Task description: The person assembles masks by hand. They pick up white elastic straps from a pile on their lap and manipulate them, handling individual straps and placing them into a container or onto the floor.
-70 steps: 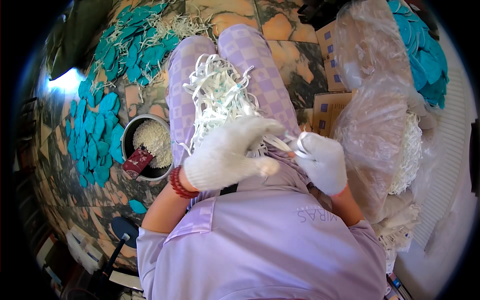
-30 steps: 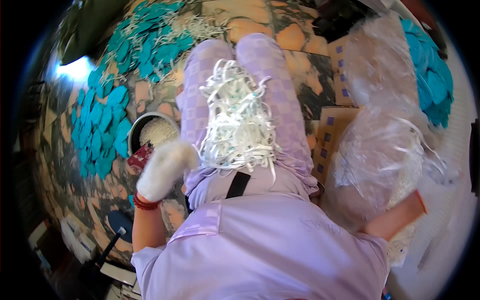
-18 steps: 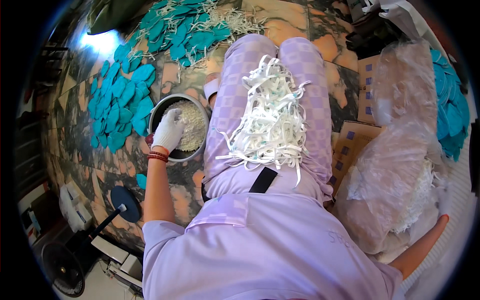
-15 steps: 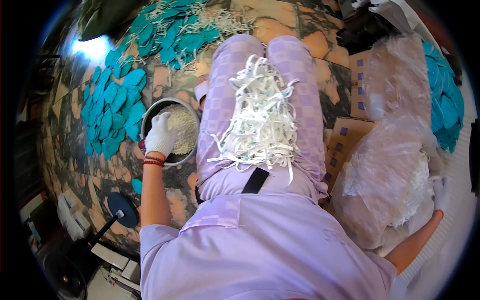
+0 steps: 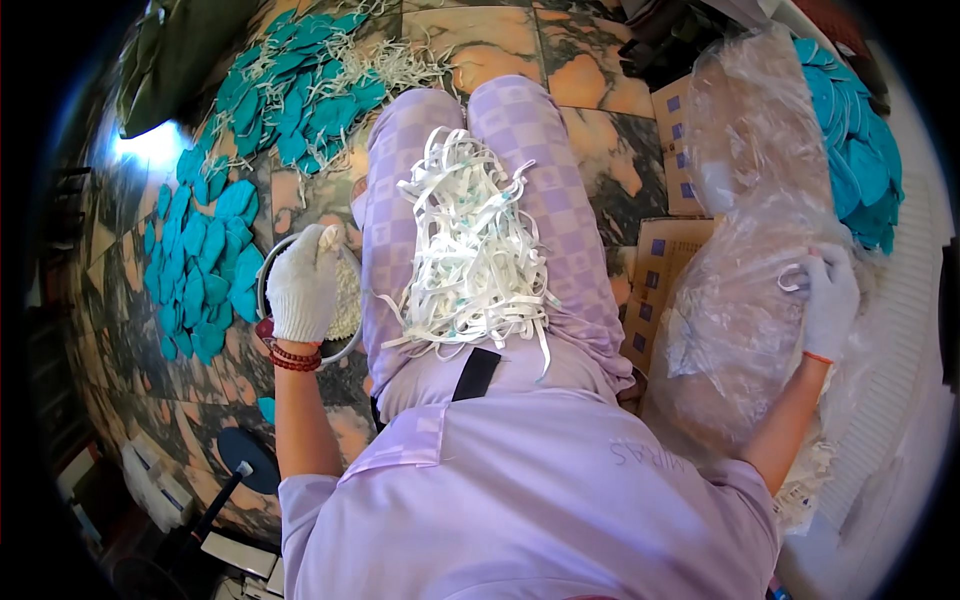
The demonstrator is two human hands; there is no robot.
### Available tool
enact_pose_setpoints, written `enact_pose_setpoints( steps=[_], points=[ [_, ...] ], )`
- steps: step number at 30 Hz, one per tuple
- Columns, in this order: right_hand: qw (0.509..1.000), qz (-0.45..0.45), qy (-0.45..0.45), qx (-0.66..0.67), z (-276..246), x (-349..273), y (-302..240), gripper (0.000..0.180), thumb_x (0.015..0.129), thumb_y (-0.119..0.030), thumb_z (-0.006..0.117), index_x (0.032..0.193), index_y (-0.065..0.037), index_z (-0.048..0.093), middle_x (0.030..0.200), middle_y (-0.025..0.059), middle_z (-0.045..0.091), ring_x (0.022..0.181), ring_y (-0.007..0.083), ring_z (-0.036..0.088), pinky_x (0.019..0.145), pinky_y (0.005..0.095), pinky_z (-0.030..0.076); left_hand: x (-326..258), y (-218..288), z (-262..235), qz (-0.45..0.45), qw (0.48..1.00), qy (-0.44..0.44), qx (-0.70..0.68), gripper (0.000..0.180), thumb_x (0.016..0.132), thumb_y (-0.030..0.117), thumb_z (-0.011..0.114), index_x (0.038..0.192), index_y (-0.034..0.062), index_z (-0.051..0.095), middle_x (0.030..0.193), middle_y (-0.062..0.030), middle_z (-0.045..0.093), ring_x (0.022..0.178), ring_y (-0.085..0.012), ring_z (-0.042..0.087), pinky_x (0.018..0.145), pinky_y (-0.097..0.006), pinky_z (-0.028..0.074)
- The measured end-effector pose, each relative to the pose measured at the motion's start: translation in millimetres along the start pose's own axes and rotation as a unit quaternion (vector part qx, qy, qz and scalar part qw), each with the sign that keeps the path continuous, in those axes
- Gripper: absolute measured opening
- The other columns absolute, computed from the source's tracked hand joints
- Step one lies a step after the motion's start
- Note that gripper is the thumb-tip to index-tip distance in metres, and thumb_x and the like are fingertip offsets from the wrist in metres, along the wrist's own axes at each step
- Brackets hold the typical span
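Observation:
My left hand (image 5: 305, 285), in a white knitted glove, is raised over a round metal pot (image 5: 350, 345) of small whitish pieces (image 5: 347, 298). Its fingers are pinched together; a tiny pale bit shows at the tips, too small to name. My gloved right hand (image 5: 830, 300) is over the clear plastic bag (image 5: 730, 330) on my right, closed on a thin white strap (image 5: 793, 280) that curls out from its fingers. Across my lap lies a tangled heap of white straps (image 5: 478, 255), some with teal tips.
Teal flat pieces lie in a pile (image 5: 205, 270) left of the pot and in a far heap (image 5: 300, 95) mixed with straps. More teal pieces (image 5: 855, 150) stand at the right behind the bag. Cardboard boxes (image 5: 670, 255) sit beside my right leg. A dark round base (image 5: 248, 460) stands lower left.
My left hand has lifted out of the pot. My right hand has come up from beside the bag, a white strap now showing in it. The view has shifted slightly.

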State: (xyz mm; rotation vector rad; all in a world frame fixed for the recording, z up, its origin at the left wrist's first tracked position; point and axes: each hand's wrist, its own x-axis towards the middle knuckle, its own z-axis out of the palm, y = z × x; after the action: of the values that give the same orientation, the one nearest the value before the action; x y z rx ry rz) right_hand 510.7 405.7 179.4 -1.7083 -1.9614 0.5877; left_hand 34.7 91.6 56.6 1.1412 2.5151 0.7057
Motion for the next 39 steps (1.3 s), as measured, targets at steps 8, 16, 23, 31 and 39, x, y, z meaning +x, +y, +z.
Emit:
enact_pose_setpoints(
  steps=[8, 16, 23, 31, 39],
  points=[
    [0.954, -0.046, 0.282, 0.088, -56, 27, 51, 0.02, 0.095, -0.017, 0.06, 0.104, -0.001, 0.066, 0.086, 0.0076, 0.067, 0.081, 0.0126, 0.064, 0.076, 0.0289, 0.053, 5, 10, 8, 0.046, 0.999, -0.024, -0.012, 0.013, 0.093, 0.013, 0.057, 0.091, 0.0012, 0.06, 0.081, -0.0226, 0.056, 0.078, -0.0419, 0.053, 0.067, -0.042, 0.044],
    [0.96, 0.13, 0.11, -0.22, -94, 10, 34, 0.024, 0.09, -0.016, 0.061, 0.111, -0.008, 0.067, 0.116, 0.015, 0.068, 0.093, 0.0241, 0.067, 0.076, 0.0356, 0.052, 19, 45, 11, 0.047, 0.998, -0.033, 0.001, 0.017, 0.098, 0.017, 0.057, 0.091, 0.0012, 0.057, 0.074, -0.0187, 0.05, 0.063, -0.0298, 0.046, 0.061, -0.035, 0.043],
    [0.879, -0.148, -0.056, -0.449, 5, -2, 24, 0.027, 0.081, -0.009, 0.062, 0.107, -0.01, 0.069, 0.107, 0.0156, 0.066, 0.098, 0.0341, 0.063, 0.081, 0.0414, 0.051, 17, 57, 7, 0.096, 0.995, -0.011, -0.024, 0.013, 0.096, 0.014, 0.059, 0.095, 0.001, 0.06, 0.076, -0.0147, 0.051, 0.066, -0.0281, 0.048, 0.064, -0.033, 0.044],
    [0.965, -0.034, 0.174, -0.194, -93, 13, 72, 0.026, 0.088, -0.016, 0.063, 0.111, -0.005, 0.07, 0.109, 0.0128, 0.068, 0.102, 0.0271, 0.064, 0.09, 0.0344, 0.049, 14, 58, 3, 0.094, 0.995, -0.015, -0.034, 0.013, 0.095, 0.014, 0.059, 0.093, 0.0018, 0.061, 0.079, -0.0163, 0.055, 0.068, -0.0321, 0.051, 0.065, -0.034, 0.045],
    [0.931, 0.043, 0.142, -0.333, -43, -25, -13, 0.027, 0.092, -0.016, 0.06, 0.115, -0.004, 0.067, 0.106, 0.0126, 0.068, 0.099, 0.0244, 0.064, 0.091, 0.0338, 0.048, 18, 80, 14, 0.121, 0.992, 0.001, -0.026, 0.014, 0.091, 0.02, 0.064, 0.092, 0.0067, 0.064, 0.083, -0.0151, 0.063, 0.076, -0.0349, 0.063, 0.066, -0.04, 0.049]
  ],
)
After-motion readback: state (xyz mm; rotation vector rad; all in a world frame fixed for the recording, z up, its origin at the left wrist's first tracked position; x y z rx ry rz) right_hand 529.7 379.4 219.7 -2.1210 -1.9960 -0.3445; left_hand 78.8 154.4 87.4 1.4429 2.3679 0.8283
